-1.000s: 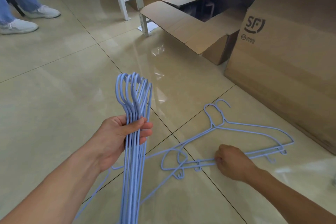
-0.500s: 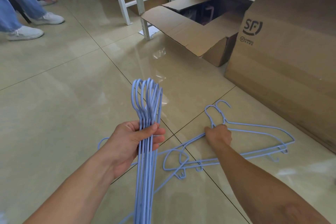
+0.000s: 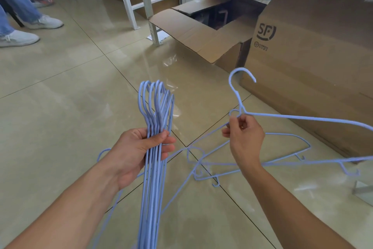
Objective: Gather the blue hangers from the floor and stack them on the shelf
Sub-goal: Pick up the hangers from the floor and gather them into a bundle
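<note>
My left hand [image 3: 139,151] grips a bundle of several blue hangers [image 3: 156,107] edge-on, hooks pointing up and away from me. My right hand [image 3: 243,139] pinches the neck of one blue hanger [image 3: 302,118], lifted off the tiled floor, its hook up and its shoulder running off to the right. More blue hangers on the floor [image 3: 282,148] lie overlapped below and between my hands. Another hanger hook [image 3: 102,152] peeks out behind my left wrist.
A large closed cardboard box [image 3: 314,63] with an SF logo stands at the right. An open cardboard box [image 3: 199,34] sits behind it. White metal shelf legs [image 3: 149,6] rise at the back. Another person's legs and white shoes [image 3: 30,26] are at the far left.
My right hand closed on a hanger's neck on the floor and has raised it into the air. The bundle in my left hand stayed roughly where it was.
</note>
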Demonstrator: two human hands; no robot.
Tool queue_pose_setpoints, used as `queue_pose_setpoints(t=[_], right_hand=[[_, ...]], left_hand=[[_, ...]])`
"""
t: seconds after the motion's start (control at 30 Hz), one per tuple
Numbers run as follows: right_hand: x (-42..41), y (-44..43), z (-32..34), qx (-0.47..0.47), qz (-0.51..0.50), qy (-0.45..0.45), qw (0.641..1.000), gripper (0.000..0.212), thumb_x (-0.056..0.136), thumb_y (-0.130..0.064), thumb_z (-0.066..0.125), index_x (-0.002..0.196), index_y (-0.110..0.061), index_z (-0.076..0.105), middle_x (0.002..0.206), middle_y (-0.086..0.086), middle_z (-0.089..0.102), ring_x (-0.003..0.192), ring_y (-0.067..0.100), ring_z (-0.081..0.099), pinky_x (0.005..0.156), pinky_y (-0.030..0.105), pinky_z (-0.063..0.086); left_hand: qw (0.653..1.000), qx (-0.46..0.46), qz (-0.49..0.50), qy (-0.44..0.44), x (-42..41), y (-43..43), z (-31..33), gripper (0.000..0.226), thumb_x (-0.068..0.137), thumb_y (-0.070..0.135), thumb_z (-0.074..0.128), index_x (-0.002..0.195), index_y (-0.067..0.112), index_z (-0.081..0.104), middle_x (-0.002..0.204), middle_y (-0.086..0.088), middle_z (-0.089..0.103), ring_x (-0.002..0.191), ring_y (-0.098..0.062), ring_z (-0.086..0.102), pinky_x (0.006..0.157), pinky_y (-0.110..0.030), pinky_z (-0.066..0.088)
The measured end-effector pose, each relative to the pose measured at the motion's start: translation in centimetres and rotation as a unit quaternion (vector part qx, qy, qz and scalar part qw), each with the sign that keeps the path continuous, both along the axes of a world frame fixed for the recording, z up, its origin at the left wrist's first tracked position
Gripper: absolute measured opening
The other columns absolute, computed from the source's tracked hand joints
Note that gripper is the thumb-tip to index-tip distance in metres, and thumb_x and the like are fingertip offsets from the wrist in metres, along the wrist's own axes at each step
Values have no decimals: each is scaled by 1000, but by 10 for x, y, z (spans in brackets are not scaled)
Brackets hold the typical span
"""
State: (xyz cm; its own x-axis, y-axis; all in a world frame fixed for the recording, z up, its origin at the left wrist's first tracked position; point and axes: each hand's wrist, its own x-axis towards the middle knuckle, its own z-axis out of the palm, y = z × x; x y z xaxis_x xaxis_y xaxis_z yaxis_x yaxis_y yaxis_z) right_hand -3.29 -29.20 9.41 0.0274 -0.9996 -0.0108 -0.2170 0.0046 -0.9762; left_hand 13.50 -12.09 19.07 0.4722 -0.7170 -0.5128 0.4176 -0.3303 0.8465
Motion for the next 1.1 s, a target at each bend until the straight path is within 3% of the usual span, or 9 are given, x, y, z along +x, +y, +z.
queue_pose_setpoints(t=[0.13,0.3,0.4,0.5,0.6,0.7,0.87,1.0,1.1], right_hand=[[-2,0,21,-34,32,-2,999,18,94,-25,62,79,-15,63,61,0,72,62,16,75,76,45,62],[-13,1,46,-114,46,-42,992,12,99,-18,61,88,-13,64,73,-1,75,72,14,77,79,40,62],[-18,6,69,-99,113,-70,986,14,101,-13,58,91,-6,64,76,6,75,76,21,78,77,38,63],[-24,15,97,-65,215,-84,971,19,102,-6,55,84,-2,61,72,16,73,67,26,76,66,35,64],[-24,30,118,-5,349,-55,935,22,101,-2,55,82,9,58,68,22,72,59,27,74,59,34,63],[-17,46,123,24,420,2,907,22,100,-4,57,83,11,58,67,22,71,57,27,72,58,36,62],[3,66,110,-15,471,89,877,20,99,-7,59,82,2,65,64,15,69,63,39,73,63,47,63],[18,78,102,-68,469,140,870,21,97,-11,57,83,-4,71,68,14,75,59,26,73,69,45,62],[23,84,97,-43,464,119,877,24,98,-16,54,84,-6,71,75,12,76,65,24,76,70,47,63]], left_hand=[[1000,-10,0,3,-6,1,7,18,84,8,66,98,-2,70,94,-19,76,78,-24,75,64,-27,61],[1000,-16,-3,1,-7,4,12,19,85,9,66,100,-2,69,95,-19,76,83,-26,75,67,-28,61],[1000,-21,0,-2,-8,5,17,21,84,8,66,101,-3,69,96,-19,76,83,-26,75,64,-26,60],[1000,-30,7,-3,-7,5,20,23,85,8,66,104,-5,68,97,-21,75,82,-26,75,67,-28,61],[999,-36,13,4,-9,5,20,23,86,7,66,105,-6,67,98,-21,75,86,-27,75,70,-30,61],[999,-45,17,23,-14,4,18,23,86,6,65,106,-6,66,98,-20,75,89,-28,74,70,-30,61],[998,-54,-10,28,-20,5,18,19,86,6,64,102,-3,69,96,-17,75,87,-27,73,85,-40,56],[998,-50,-26,18,-21,8,21,24,89,8,61,106,-7,68,96,-25,67,85,-37,66,89,-50,54],[997,-56,-16,50,-22,12,21,30,88,9,61,110,-10,64,93,-24,67,82,-36,67,86,-56,54]])
